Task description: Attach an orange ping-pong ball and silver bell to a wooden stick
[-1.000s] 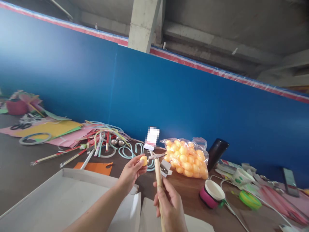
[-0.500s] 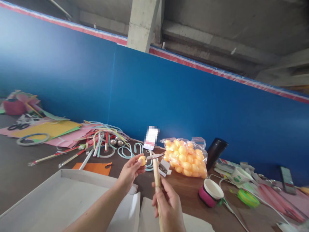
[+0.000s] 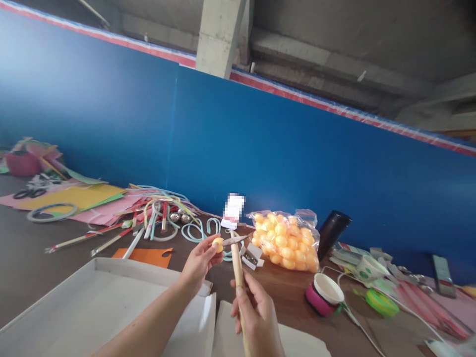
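My right hand (image 3: 255, 307) is wrapped round the wooden handle of a hammer (image 3: 237, 260) and holds it upright. Its metal head lies crosswise, with a tapered point toward the right. The fingers of my left hand (image 3: 201, 260) pinch an orange ball (image 3: 217, 244), like a ping-pong ball, at the left end of that head. Whether ball and metal touch, I cannot tell. Behind the hammer to the right is a clear plastic bag (image 3: 284, 241) full of similar orange balls. A small open white box (image 3: 253, 257) with dark metallic bits inside sits just right of the handle.
A large white box lid (image 3: 74, 302) lies at front left. Coloured paper (image 3: 74, 198), tubes (image 3: 193, 232) and metal balls (image 3: 179, 216) are spread behind it. Rightward stand a black cylinder (image 3: 333, 235), a white and magenta cup (image 3: 325, 295), green tape (image 3: 382, 302) and a phone (image 3: 442, 275).
Both hands have shifted slightly left, with the hammer and the ball still held. More of the small white box now shows beside the handle.
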`<state>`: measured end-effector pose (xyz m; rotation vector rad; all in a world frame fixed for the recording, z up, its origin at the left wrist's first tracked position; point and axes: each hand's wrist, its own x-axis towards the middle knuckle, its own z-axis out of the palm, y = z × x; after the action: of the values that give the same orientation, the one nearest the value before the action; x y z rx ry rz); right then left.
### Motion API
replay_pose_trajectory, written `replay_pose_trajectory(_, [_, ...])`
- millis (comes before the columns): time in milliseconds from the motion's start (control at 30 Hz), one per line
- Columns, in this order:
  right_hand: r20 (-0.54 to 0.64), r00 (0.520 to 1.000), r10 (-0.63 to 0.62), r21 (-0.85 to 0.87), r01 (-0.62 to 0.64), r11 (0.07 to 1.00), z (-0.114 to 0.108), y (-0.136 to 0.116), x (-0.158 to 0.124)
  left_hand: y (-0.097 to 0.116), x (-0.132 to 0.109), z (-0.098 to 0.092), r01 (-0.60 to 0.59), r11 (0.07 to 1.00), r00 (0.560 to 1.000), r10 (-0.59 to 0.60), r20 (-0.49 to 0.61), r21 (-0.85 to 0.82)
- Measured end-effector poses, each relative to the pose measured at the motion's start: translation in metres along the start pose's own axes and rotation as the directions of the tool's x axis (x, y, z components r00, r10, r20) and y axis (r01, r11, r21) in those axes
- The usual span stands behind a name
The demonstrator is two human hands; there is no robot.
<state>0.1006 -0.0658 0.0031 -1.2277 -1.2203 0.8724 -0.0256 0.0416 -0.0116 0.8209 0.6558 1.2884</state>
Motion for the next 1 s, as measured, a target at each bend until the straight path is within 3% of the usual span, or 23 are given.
replay_pose_trajectory(233, [0.023, 1.000, 0.016, 0.005, -0.016, 1.000, -0.0010, -0.0014, -0.0004, 0.0015, -0.0008, 0.0007, 0.004, 0.999, 1.000, -0.004, 0.003, -0.038])
replay_pose_trajectory(467, [-0.053, 0.998, 0.014, 0.129, -0.007, 0.992, -0.0029, -0.0054, -0.0023, 0.0069, -0.0045, 0.0019, 0.028, 0.993, 0.998, -0.020, 0.063, -0.119])
replay_pose_trajectory(833, [-0.002, 0.995, -0.096, -0.063, 0.096, 0.993, 0.0008, 0.0024, -0.0041, 0.0083, -0.0057, 0.0023, 0.009, 0.992, 0.998, -0.002, 0.055, -0.126])
replay_pose_trajectory(1000, [-0.061, 0.992, -0.111, -0.043, 0.109, 0.993, 0.0007, 0.0013, -0.0037, 0.0078, -0.0054, 0.0028, 0.005, 0.991, 0.999, 0.000, 0.041, -0.131])
